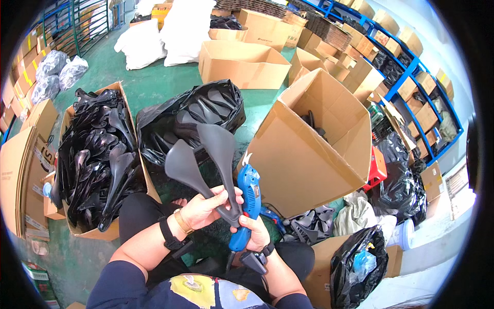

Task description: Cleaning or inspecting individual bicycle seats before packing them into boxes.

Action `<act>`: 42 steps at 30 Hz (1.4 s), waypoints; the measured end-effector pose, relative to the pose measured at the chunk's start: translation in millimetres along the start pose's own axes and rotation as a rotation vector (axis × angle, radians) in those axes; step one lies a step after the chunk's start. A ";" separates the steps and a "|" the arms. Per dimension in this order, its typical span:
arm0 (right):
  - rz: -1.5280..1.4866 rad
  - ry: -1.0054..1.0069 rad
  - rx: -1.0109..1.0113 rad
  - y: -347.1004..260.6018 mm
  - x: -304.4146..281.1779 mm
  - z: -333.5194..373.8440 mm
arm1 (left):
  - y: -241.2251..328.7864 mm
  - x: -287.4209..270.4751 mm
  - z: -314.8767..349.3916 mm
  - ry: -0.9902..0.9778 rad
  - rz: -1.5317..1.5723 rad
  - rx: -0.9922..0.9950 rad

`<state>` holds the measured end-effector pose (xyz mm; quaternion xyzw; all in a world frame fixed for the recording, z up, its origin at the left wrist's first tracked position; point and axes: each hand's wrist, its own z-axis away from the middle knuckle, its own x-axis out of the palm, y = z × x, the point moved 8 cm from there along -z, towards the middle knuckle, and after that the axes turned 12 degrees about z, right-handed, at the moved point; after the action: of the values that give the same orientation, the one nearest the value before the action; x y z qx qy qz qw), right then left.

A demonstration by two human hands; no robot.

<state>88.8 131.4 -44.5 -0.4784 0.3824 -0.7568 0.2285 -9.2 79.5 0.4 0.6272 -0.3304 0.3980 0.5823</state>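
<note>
My left hand (208, 206) is closed around the narrow end of a black plastic bicycle saddle shell (188, 167). It spreads into two broad wings that point away from me; I cannot tell if these are one split shell or two pieces. My right hand (252, 232) grips blue cordless electric scissors (249, 193), held upright with the short silver blades on top. The tool's body is beside the shell's narrow end, close to my left fingertips. A black plastic bag (154, 123) of similar shells lies open just beyond my hands.
At left stands a carton (141, 165) full of glossy black saddle shells. A tall open carton (303, 154) rises at right, dark pieces inside. Loose dark pieces (311, 224) lie on the green floor near a black-lined box (339, 273). White sacks (188, 31) and blue shelving (411, 67) stand farther back.
</note>
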 end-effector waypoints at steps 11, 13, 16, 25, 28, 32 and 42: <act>0.211 0.009 0.016 1.4 -5.1 6.0 | 63.5 -39.4 11.3 0.373 -0.476 0.358; 0.226 -0.023 0.124 13.2 -3.9 15.4 | 74.6 -44.4 14.7 0.359 -0.340 0.438; 0.234 -0.098 0.259 32.9 2.5 22.7 | 86.1 -38.9 23.1 0.384 -0.310 0.406; 0.170 -0.186 0.418 45.3 9.4 26.0 | 79.7 -22.8 17.2 0.288 -0.385 0.291; 0.174 -0.174 0.401 43.6 7.4 23.0 | 76.4 -18.4 16.3 0.287 -0.396 0.277; 0.154 -0.141 0.383 41.0 6.3 17.9 | 66.5 -20.3 15.3 0.249 -0.356 0.249; 0.240 0.043 0.178 17.7 3.4 -2.5 | 47.7 -10.7 18.9 0.280 -0.307 0.210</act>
<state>84.7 119.2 -57.4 -0.3911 0.3731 -0.7649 0.3504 -53.9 55.3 13.2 0.6660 -0.1037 0.4200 0.6076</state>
